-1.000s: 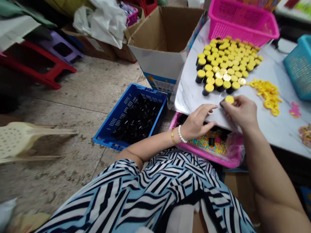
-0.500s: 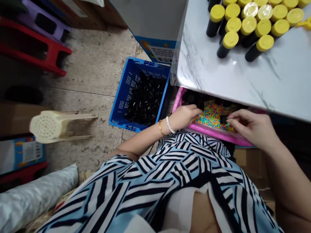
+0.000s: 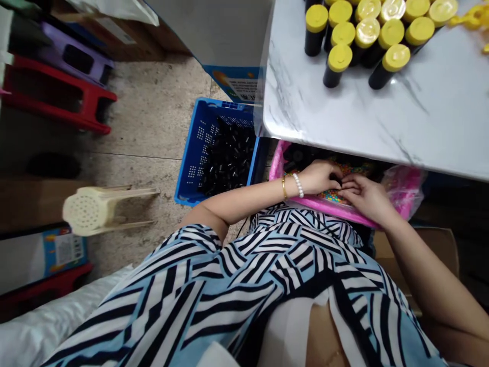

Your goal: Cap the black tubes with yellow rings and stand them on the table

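Observation:
My left hand (image 3: 323, 177), with a pearl bracelet and a gold band at the wrist, is over a pink basin (image 3: 324, 205) under the table edge. Its fingers curl round a small black tube (image 3: 335, 178), of which only a dark end shows. My right hand (image 3: 364, 196) meets it from the right, fingers bent and pinched together by the tube; what is between them is hidden. Below both hands lie many tiny multicoloured balls (image 3: 331, 195). Dark pieces (image 3: 296, 154) lie at the basin's back left, and clear plastic (image 3: 410, 186) hangs over its right end.
On the marble-patterned table (image 3: 324, 114) stand several black tubes with yellow caps (image 3: 340, 57), beside yellow pieces (image 3: 471, 20). A blue crate (image 3: 186, 168) of black parts (image 3: 229, 158) is on the floor at left. Farther left are a cream stool (image 3: 86, 210) and a red stool (image 3: 57, 104).
My right hand, holding a small black piece before, has moved left. My left hand has moved right, so the two now meet over the coloured balls. The view has shifted slightly.

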Action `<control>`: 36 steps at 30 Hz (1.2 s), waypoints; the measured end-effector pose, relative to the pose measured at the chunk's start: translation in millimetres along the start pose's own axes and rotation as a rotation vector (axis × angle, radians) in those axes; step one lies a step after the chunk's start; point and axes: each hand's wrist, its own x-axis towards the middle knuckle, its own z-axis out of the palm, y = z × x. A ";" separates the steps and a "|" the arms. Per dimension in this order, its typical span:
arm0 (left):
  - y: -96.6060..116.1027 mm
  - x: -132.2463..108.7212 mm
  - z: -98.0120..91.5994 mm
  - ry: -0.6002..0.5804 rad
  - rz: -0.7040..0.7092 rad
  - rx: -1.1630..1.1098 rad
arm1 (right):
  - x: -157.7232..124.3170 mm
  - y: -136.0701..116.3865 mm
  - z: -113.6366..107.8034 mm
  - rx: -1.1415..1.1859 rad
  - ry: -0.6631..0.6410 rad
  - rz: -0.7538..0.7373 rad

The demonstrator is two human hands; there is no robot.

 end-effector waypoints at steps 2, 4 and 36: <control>-2.4 0.0 6.0 -0.063 0.033 0.055 | -0.6 1.8 -5.6 0.025 -0.006 -0.008; -3.4 -1.3 11.3 -0.122 0.090 0.154 | -0.1 2.6 -18.2 -0.009 0.028 -0.009; 15.5 -18.8 -21.5 -0.100 0.315 -0.220 | -23.5 -9.9 -45.1 -0.723 -0.014 -0.068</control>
